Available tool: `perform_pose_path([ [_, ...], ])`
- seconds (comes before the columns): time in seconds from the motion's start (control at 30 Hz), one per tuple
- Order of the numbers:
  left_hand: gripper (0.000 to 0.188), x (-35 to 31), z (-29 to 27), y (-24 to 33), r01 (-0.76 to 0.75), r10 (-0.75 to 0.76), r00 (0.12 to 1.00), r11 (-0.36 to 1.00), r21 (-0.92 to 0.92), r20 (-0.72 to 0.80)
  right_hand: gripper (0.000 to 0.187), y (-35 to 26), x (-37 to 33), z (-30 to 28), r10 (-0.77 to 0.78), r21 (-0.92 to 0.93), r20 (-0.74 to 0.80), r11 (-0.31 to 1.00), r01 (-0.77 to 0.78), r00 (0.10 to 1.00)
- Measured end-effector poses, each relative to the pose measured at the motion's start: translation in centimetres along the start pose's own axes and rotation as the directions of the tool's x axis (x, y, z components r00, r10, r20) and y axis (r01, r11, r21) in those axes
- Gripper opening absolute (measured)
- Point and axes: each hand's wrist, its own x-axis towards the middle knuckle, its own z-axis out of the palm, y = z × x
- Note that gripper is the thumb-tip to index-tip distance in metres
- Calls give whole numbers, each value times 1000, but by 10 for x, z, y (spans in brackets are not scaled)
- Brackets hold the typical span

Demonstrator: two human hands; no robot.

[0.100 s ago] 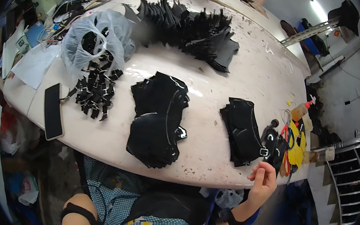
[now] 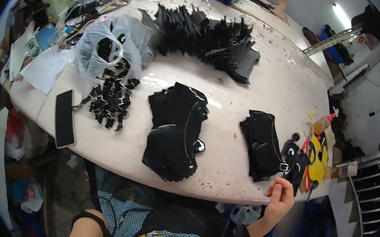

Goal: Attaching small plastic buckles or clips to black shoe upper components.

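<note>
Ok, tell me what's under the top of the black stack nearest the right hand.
Edges of more black pieces show along its left side; the rest is covered, so their number cannot be told.

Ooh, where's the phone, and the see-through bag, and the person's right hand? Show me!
Phone (image 2: 64,120): head view, middle of its dark screen.
See-through bag (image 2: 135,47): head view, on its crinkled right side.
Right hand (image 2: 280,200): head view, middle of the hand.
</note>
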Motion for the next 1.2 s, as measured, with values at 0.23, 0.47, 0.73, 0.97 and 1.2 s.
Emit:
perform_pose_path([
  [0.23,10,-73,-72,-46,969,-475,137,246,18,-869,6,-8,-12,22,-5,-18,208,1000,9,978],
  [0.47,15,-140,-153,-92,698,-106,614,-390,601,-782,9,-21,-20,43,-83,-26,396,995,101,915],
  [0.73,11,-153,-170,-94,684,-216,524,-469,559,-824,6,-28,-22,48,-105,-56,458,988,147,883],
  [0.97,9,-133,-150,-73,624,-36,728,-377,684,-684,5,-33,-24,59,-122,-40,535,985,169,836],
  [1.2,8,-112,-77,-64,921,-315,233,374,106,-920,8,-42,-36,79,-147,61,723,987,150,674],
])
